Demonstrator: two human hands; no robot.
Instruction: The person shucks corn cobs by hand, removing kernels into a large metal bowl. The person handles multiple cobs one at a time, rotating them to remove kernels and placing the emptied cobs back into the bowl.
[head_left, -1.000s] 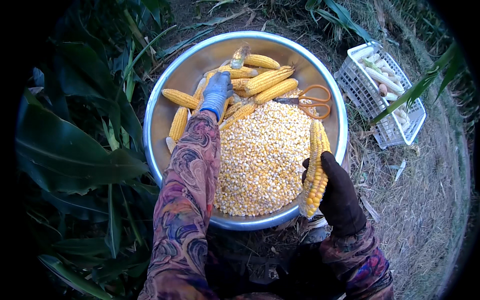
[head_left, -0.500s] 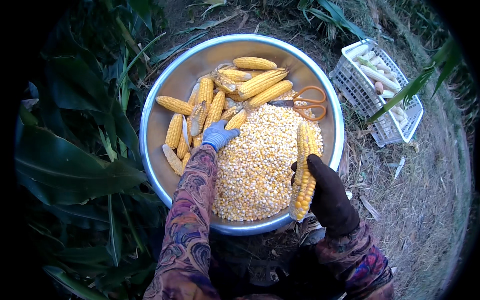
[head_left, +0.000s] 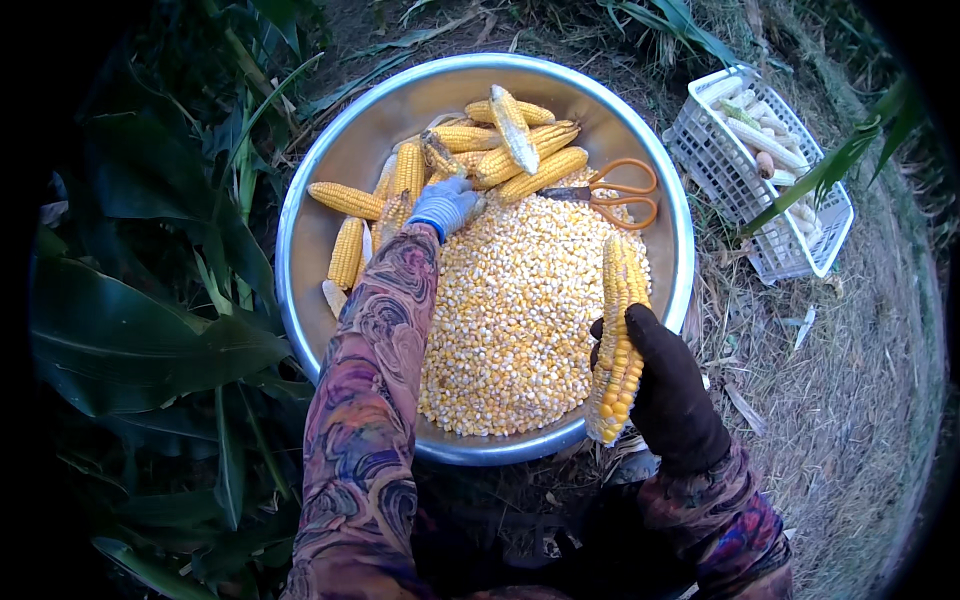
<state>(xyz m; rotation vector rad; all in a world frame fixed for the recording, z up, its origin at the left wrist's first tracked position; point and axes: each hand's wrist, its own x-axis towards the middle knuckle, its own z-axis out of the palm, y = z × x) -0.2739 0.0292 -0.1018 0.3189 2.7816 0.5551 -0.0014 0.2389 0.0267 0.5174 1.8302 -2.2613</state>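
A wide metal basin [head_left: 310,330] holds whole yellow corn ears and a heap of loose kernels [head_left: 510,330]. My left hand [head_left: 447,205], in a grey-blue glove, reaches among the ears. Its thumb is apart from the bent fingers, whose tips are partly hidden; no ear shows in its grasp. My right hand [head_left: 668,390], in a dark glove, is closed round a corn ear [head_left: 619,350] held upright over the basin's near right rim. Some kernel rows are gone from this ear. A pale-tipped ear [head_left: 513,128] lies across the others at the back.
Scissors [head_left: 625,190] with orange handles lie on the kernels by the basin's right wall. A white plastic crate [head_left: 730,180] of pale bare cobs stands at the far right. Green corn leaves [head_left: 150,330] crowd the left; dry straw [head_left: 830,430] covers the right-hand ground.
My left hand has moved up and slightly right from a short ear at the kernels' edge, which no longer shows there. A pale-tipped ear now lies on the back pile. My right hand keeps its ear.
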